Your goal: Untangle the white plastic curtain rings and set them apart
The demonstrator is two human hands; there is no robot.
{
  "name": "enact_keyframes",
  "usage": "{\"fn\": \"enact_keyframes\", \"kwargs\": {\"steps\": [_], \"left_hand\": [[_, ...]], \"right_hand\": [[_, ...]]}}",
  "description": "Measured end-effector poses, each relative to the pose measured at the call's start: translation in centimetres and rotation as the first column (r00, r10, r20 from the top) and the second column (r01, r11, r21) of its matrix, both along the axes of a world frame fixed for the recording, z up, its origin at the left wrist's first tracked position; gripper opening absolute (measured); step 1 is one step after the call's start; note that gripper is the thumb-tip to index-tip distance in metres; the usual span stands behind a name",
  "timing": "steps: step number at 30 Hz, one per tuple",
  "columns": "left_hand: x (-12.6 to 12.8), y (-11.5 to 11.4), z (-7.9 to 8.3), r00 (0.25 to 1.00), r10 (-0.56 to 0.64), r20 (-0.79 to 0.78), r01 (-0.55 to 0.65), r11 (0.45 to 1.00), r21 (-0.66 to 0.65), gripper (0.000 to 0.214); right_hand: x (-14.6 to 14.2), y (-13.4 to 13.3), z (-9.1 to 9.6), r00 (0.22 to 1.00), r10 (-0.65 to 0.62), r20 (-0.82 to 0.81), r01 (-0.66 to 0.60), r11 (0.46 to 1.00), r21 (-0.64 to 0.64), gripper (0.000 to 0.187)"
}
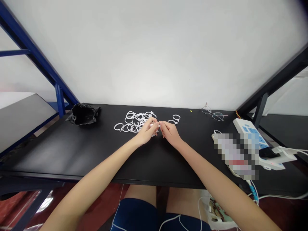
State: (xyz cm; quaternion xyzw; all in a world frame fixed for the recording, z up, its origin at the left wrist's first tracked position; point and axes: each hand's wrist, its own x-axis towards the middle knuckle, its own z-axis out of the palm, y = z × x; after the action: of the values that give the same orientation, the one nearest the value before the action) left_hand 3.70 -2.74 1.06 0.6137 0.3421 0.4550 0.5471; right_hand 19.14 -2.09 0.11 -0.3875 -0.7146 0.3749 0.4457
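My left hand (pixel 147 131) and my right hand (pixel 169 131) meet over the middle of the black table, fingertips close together. Both are closed in a pinch on a small white ring, mostly hidden by the fingers. Just left of and behind my left hand lies a loose pile of white plastic rings (pixel 133 128), each with a small knob or clasp. Some of the pile is covered by that hand. Beyond my right hand, two more white rings (pixel 176 117) lie apart from the pile.
At the back left stands an open black plastic bag (pixel 84 114). Eyeglasses (pixel 218 116) lie at the back right. A power strip (pixel 250 131) with plugs and white cables sits on the right, beside a blurred-out phone-like object (pixel 234 157). A pale wall rises behind the black table (pixel 96 157).
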Motion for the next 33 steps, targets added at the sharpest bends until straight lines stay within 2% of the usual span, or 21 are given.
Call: {"fn": "enact_keyframes", "kwargs": {"steps": [13, 19, 23, 26, 28, 33], "left_hand": [[0.1, -0.2, 0.2, 1.000, -0.004, 0.029, 0.005, 0.999, -0.036, 0.022], [0.1, -0.2, 0.2, 0.998, -0.007, 0.056, 0.010, 0.998, -0.064, 0.019], [0.1, -0.1, 0.2, 0.999, 0.031, 0.043, -0.029, 0.999, -0.042, 0.020], [0.0, 0.0, 0.1, 0.996, 0.085, -0.042, -0.084, 0.996, 0.005, 0.025], [-0.1, 0.1, 0.2, 0.981, 0.156, -0.112, -0.146, 0.985, 0.091, 0.030], [-1.1, 0.6, 0.6, 0.908, 0.371, -0.193, -0.306, 0.904, 0.300, 0.024]], "right_hand": [[0.1, -0.1, 0.2, 0.999, -0.010, 0.040, 0.009, 1.000, 0.025, 0.048], [0.1, -0.2, 0.3, 0.995, -0.026, 0.098, 0.016, 0.995, 0.101, 0.047], [0.1, -0.3, 0.4, 0.993, -0.035, 0.109, 0.019, 0.990, 0.142, 0.046], [0.2, -0.2, 0.5, 0.994, -0.079, 0.071, 0.069, 0.987, 0.144, 0.043], [0.5, 0.1, 0.7, 0.988, -0.146, 0.042, 0.139, 0.980, 0.141, 0.041], [2.0, 1.4, 0.7, 0.929, -0.363, 0.076, 0.340, 0.915, 0.218, 0.039]]}}
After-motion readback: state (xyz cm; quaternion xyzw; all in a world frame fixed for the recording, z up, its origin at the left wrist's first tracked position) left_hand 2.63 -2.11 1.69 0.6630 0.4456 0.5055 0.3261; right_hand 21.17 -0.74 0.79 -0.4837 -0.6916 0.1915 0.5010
